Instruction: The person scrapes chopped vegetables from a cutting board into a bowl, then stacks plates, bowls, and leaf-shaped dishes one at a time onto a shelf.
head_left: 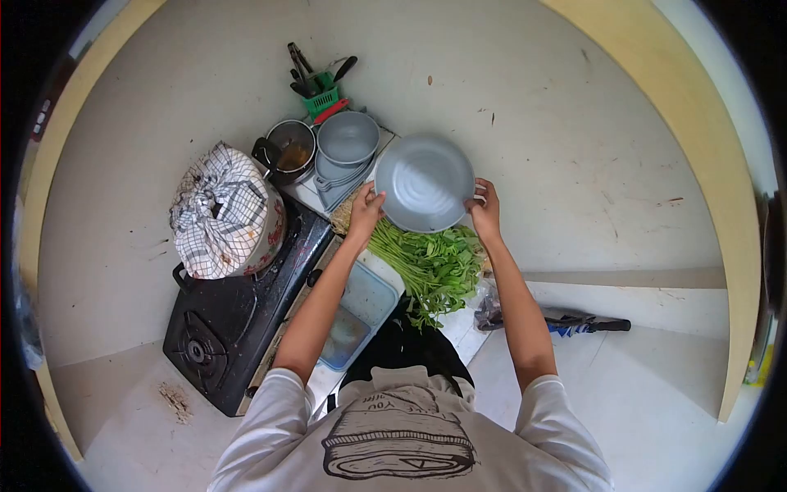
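My left hand [366,213] grips the left rim of a wide, round grey plate [424,180], and my right hand [485,208] grips its right rim. The plate is held up near the wall, and its hollow side faces me. Below it lies a bunch of leafy green vegetables [438,271], long stems to the left and leaves to the right. Just left of the plate sits a grey bowl [348,138] on top of other grey dishes [336,184].
A black gas stove [197,320] stands at left, bearing a large pot wrapped in a checked cloth [217,209]. Behind it are a dark saucepan [291,156] and a green utensil basket [321,100]. A blue container [365,299] and a folded umbrella [586,322] lie nearer me.
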A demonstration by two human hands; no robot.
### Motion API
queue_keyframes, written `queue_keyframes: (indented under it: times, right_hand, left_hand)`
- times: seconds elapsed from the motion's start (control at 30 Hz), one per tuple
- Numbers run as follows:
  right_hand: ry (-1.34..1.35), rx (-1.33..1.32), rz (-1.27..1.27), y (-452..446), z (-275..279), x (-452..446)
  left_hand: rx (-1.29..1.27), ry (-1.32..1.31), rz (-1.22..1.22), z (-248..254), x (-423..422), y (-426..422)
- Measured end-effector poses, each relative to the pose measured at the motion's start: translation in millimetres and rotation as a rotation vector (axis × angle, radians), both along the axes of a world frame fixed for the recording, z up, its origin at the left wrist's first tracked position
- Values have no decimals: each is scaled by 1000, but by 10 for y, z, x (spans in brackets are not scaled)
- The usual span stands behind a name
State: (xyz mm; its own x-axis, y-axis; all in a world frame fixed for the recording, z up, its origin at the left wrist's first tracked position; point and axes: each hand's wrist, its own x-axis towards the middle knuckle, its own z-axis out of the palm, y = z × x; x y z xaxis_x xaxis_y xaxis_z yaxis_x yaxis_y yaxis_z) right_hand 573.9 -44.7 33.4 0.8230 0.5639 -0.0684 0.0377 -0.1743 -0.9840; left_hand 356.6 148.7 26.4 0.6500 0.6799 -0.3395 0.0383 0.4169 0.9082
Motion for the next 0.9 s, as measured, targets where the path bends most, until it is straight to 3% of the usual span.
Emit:
queue_keyframes:
  times: [0.3,0.47,0.9]
  right_hand:
    - [99,162,128,-616,1188,-849]
    - [59,234,117,-980,1524,-1176]
    - [-21,355,104,-2280,2524,-1557]
  left_hand:
    - [406,-85,74,688,-538,-290]
    - [436,-94,135,1442,-786,-690]
    - [564,-263,279,2268,-809,-1922]
